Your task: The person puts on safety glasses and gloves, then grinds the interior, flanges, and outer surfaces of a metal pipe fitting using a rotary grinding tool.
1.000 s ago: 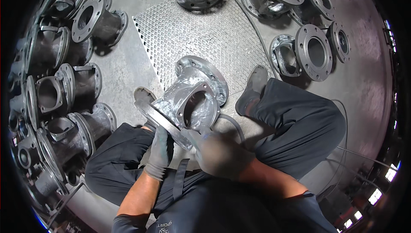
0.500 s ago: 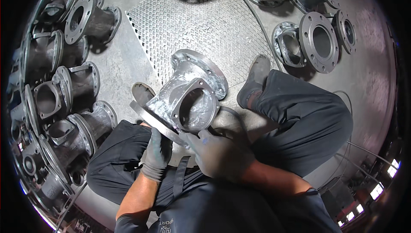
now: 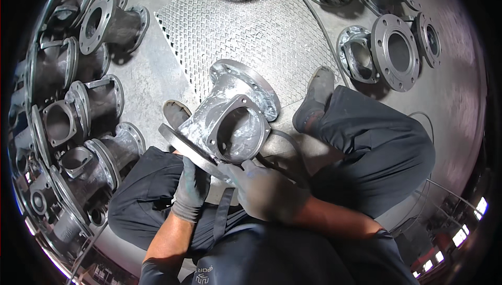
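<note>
Flanged metal casting is lying tilted between the person's feet, just beyond both gloved hands, its nearer round flange sitting toward the lap and its squarish side opening facing upward; the left hand is grasping the lower edge of that nearer flange, the thumb lying up against the rim while the other fingers are partly hiding; the right hand is reaching in just below the side opening, its fingertips meeting the casting close to the flange, though the view is not showing whether the hand is clenching anything; a dark hose is curving out beside the casting, near the right hand; beyond the far flange, a metal mesh sheet is covering part of the floor; similar castings are standing crowded along the left, and another group is standing at the upper right.
</note>
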{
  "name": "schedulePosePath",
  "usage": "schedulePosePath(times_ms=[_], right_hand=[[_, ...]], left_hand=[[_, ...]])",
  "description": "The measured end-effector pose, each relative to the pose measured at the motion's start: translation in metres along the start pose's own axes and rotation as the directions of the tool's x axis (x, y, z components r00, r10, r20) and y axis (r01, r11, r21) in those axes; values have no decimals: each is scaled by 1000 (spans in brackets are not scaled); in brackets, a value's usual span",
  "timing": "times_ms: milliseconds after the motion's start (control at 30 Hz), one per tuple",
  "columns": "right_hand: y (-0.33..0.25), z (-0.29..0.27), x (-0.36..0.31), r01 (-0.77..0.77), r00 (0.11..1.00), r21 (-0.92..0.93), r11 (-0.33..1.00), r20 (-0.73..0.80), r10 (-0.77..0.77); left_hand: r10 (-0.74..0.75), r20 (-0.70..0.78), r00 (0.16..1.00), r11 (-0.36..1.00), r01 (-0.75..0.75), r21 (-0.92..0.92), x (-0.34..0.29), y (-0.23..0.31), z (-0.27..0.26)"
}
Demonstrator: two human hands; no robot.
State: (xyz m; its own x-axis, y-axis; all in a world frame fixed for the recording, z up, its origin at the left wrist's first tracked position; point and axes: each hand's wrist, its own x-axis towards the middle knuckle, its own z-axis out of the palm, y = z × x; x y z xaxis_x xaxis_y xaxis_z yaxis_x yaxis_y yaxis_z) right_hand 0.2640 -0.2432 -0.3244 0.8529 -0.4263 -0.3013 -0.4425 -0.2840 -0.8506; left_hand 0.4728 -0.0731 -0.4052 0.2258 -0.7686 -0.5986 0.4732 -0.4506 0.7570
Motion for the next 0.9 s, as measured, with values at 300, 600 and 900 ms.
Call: schedulePosePath(times_ms=[300,600,900], right_hand=[[9,-6,4,161,978,19,987,-140,-157],[13,-113,70,-5,985,-146,989,172,31],[13,-87,54,118,972,-117,986,215,-90]], left_hand=[[-95,-56,994,972,81,-222,17,12,26],[4,8,1000,998,-4,-67,19,22,36],[41,56,998,999,-40,-22,25,28,33]])
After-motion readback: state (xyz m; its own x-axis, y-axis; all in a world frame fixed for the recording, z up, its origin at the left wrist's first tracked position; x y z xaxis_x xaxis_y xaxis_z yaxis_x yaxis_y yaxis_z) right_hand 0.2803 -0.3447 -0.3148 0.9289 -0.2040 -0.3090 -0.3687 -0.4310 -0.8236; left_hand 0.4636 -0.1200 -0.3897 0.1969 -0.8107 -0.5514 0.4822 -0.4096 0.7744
